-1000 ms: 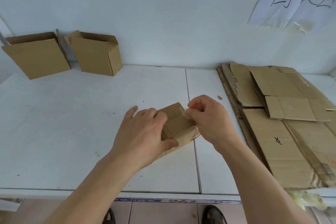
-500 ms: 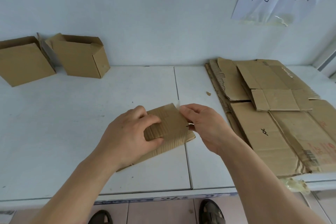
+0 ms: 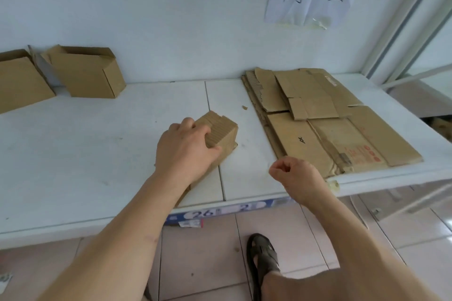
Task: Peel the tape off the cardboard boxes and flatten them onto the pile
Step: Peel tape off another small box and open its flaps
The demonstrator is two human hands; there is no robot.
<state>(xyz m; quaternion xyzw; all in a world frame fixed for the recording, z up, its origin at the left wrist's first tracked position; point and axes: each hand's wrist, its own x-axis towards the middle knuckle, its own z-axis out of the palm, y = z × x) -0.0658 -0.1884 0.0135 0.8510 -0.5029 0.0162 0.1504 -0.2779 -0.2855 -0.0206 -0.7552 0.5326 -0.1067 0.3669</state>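
Head camera: fingers [image 3: 195, 127] of the left hand [image 3: 186, 151] curl round a small cardboard box [image 3: 220, 134] mid-table [image 3: 73, 154]; the right hand [image 3: 296, 176] is fisted, its contents impossible to tell, near the flattened pile [image 3: 330, 124]. Two open boxes [image 3: 85, 73] sit far left.

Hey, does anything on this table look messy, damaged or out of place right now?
A little. A torn cardboard scrap lies loose on the white table beside the flattened pile. The pile's front corner looks ragged and creased, and crumpled tape clings to the table edge below it.
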